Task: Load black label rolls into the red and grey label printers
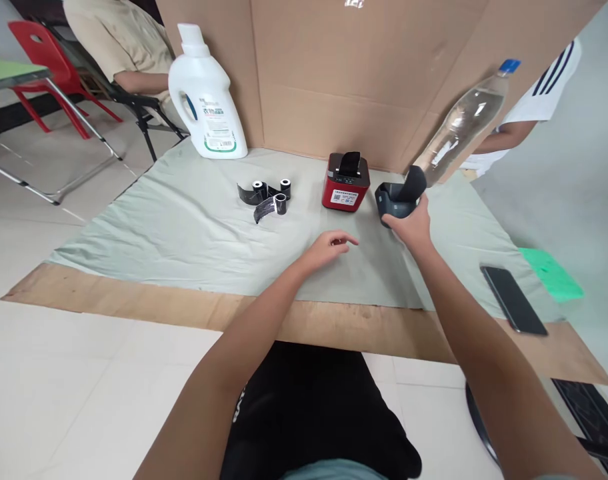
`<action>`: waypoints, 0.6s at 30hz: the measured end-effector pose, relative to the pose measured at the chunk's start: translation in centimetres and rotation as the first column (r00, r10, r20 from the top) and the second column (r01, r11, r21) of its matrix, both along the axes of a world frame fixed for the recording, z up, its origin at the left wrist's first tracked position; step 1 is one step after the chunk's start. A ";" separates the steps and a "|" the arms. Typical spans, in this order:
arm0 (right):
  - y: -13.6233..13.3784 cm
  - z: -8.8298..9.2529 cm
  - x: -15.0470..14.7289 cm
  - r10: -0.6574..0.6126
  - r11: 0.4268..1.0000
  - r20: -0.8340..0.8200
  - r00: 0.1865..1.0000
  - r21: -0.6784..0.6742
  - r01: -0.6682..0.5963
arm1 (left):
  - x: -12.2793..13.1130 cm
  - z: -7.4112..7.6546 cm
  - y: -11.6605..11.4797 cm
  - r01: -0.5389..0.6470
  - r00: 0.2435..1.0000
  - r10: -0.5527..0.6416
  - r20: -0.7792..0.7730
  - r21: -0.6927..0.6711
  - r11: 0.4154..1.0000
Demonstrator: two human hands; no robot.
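Note:
My right hand [415,223] is wrapped round a dark printer-like device [395,208] that has a black strip rising from it, at the right of the cloth-covered table. My left hand [330,248] hovers or rests near the middle of the cloth, fingers apart and slightly curled, holding nothing. Just beyond it stands a red and black box-shaped device [345,192] with a white label in front and a black strip on top. Several small black rolls [280,203] with loose ends lie to the left of the red device.
A white detergent bottle [208,100] stands at the back left, by a cardboard panel [334,87]. A clear bottle [461,127] with a blue cap leans at the back right. A phone [513,299] lies near the right front edge. Two people sit beyond the panel.

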State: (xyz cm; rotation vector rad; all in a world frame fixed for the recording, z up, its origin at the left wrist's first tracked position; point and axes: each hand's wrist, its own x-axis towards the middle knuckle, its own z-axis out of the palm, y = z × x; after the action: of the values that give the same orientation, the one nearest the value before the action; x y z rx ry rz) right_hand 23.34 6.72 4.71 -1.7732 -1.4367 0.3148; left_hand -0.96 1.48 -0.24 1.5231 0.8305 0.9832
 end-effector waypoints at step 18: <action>6.6 -1.6 0.6 0.008 0.995 0.172 0.985 0.092 -0.024 | -0.8 1.4 0.4 -0.499 0.830 0.508 0.230 -0.098 0.861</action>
State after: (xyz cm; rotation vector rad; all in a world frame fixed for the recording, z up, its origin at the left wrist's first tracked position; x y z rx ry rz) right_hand 23.95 13.35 3.16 -1.7471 -1.5609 0.1030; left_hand -1.71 1.90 1.11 1.1317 1.0873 1.5062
